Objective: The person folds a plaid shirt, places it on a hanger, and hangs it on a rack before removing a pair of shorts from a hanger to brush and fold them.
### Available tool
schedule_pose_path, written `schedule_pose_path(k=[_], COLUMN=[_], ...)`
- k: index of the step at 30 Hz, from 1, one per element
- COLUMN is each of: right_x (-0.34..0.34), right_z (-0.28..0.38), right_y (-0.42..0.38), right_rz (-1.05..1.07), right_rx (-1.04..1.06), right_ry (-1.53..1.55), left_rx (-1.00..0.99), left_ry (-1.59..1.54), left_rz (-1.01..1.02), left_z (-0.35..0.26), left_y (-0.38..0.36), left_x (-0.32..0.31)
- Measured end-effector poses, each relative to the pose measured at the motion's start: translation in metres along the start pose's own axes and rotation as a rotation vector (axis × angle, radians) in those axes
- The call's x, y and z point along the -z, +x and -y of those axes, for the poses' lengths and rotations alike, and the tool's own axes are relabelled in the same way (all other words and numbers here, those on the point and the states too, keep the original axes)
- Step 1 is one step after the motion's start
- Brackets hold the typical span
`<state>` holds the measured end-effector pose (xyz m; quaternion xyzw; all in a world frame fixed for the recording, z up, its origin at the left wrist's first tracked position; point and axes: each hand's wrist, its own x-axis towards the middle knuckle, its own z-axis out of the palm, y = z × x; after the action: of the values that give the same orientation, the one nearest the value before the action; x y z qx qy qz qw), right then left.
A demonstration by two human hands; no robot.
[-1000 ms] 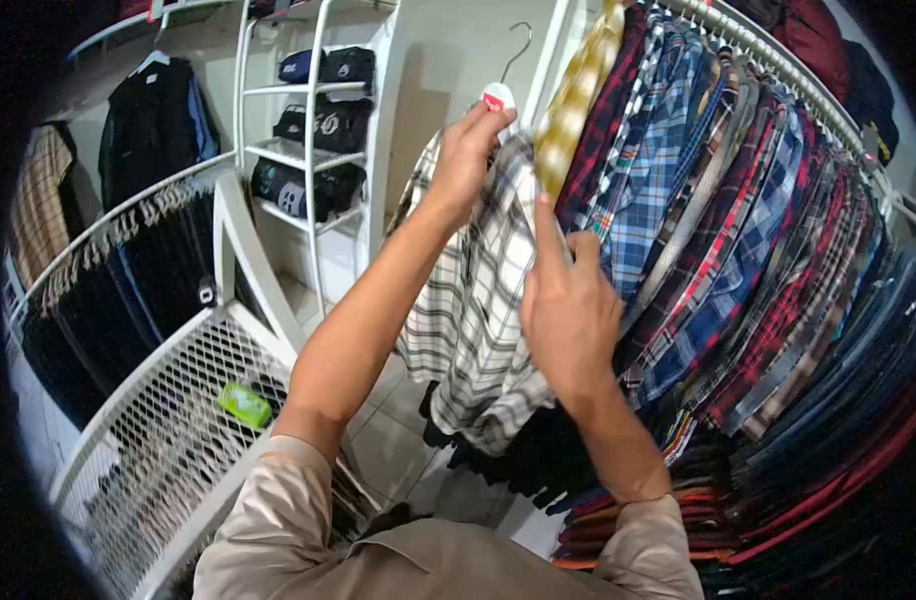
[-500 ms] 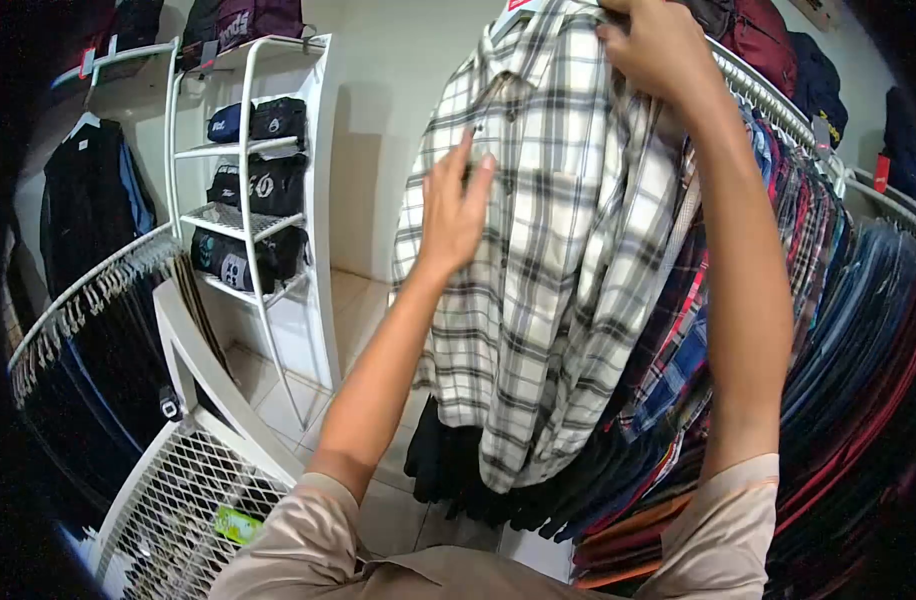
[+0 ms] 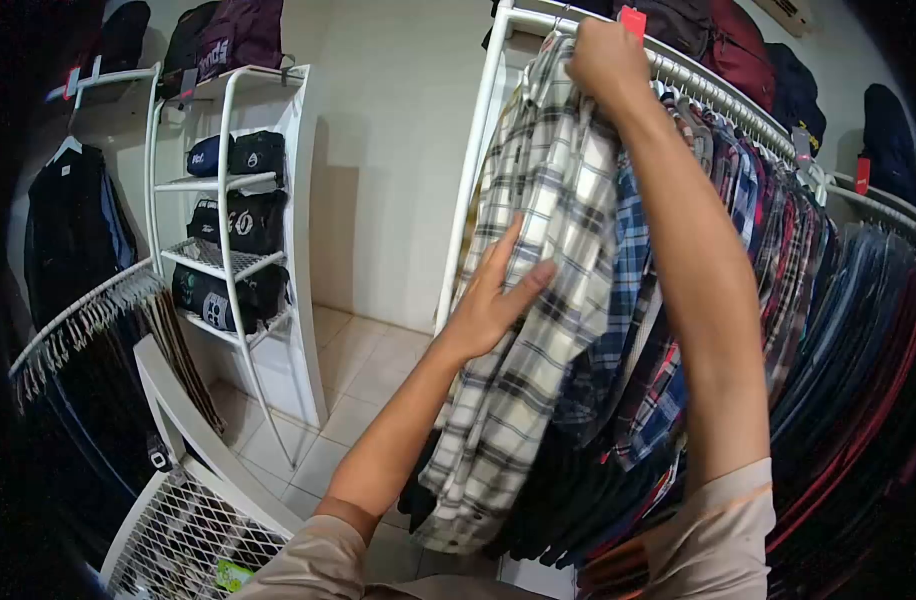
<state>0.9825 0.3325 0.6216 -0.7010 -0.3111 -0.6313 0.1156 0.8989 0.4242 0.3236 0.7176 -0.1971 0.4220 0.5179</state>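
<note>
A white, black and grey plaid shirt (image 3: 543, 215) hangs at the front end of the clothes rail, turned nearly edge-on. My right hand (image 3: 610, 68) is closed at its top, by the collar and the rail; the hanger there is hidden behind the fingers. Lower down, my left hand (image 3: 490, 308) lies against the shirt's front with its fingers stretched out and thumb apart. Close behind it hang a blue plaid shirt (image 3: 630, 235) and several other checked shirts (image 3: 753, 200). A red tag (image 3: 633, 22) sticks up beside my right hand.
Bags (image 3: 743, 55) sit above the white rail (image 3: 703, 78). Jeans (image 3: 858, 310) hang at far right. On the left stand a white shelf unit (image 3: 228, 205) with pouches, a curved rack (image 3: 88, 295) of hangers and a white mesh-seat chair (image 3: 193, 520). Tiled floor (image 3: 363, 350) lies between.
The plaid shirt has swung from facing me to nearly edge-on, against the rail. My right hand moved slightly left and down; my left hand moved lower on the shirt. The view shifted too.
</note>
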Motion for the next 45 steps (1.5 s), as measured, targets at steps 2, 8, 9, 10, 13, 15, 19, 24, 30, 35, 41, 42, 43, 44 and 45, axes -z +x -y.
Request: schedule_pose_path(k=[2, 8, 9, 10, 13, 15, 19, 24, 30, 35, 41, 42, 43, 44, 45], right_x=[-0.008, -0.051, -0.059, -0.067, -0.085, -0.099, -0.124, -0.169, -0.184, -0.173, -0.181, -0.187, -0.191, -0.197, -0.194], right_z=[0.011, 0.026, 0.027, 0.028, 0.028, 0.027, 0.026, 0.041, 0.049, 0.030, 0.023, 0.027, 0.030, 0.032, 0.038], right_y=[0.001, 0.009, 0.012, 0.013, 0.017, 0.024, 0.033, 0.032, 0.023, 0.023, 0.032, 0.031, 0.030, 0.030, 0.030], right_rz=[-0.036, -0.118, -0.120, -0.134, -0.139, -0.176, -0.193, -0.208, -0.107, -0.276, -0.208, -0.194, -0.183, -0.190, -0.164], right_rx=[-0.035, -0.053, -0.055, -0.043, -0.021, -0.020, -0.027, 0.024, 0.055, 0.065, 0.023, 0.042, 0.062, 0.048, 0.036], right_ry=[-0.001, 0.017, 0.015, -0.001, -0.028, -0.026, -0.035, -0.010, -0.145, -0.073, -0.114, -0.143, -0.171, -0.166, -0.143], left_rx=[-0.073, -0.145, -0.118, -0.089, -0.056, 0.059, -0.063, 0.032, 0.179, 0.104, 0.057, 0.059, 0.078, 0.096, 0.117], left_ry=[0.178, 0.440, 0.471, 0.503, 0.575, 0.474, 0.584, 0.598, 0.576, 0.585, 0.496, 0.497, 0.492, 0.486, 0.481], left_rz=[-0.038, -0.173, -0.208, -0.243, -0.335, -0.308, -0.427, -0.468, -0.480, -0.492, -0.495, -0.493, -0.488, -0.490, -0.491], left_z=[-0.002, 0.018, 0.029, 0.040, 0.076, 0.093, 0.114, 0.136, 0.153, 0.148, 0.153, 0.155, 0.159, 0.164, 0.165], left_y=[0.002, 0.009, 0.012, 0.013, 0.021, 0.023, 0.028, 0.029, 0.022, 0.032, 0.041, 0.040, 0.038, 0.036, 0.033], left_x=[0.003, 0.010, 0.011, 0.013, 0.018, 0.024, 0.030, 0.042, 0.048, 0.051, 0.045, 0.042, 0.040, 0.037, 0.037])
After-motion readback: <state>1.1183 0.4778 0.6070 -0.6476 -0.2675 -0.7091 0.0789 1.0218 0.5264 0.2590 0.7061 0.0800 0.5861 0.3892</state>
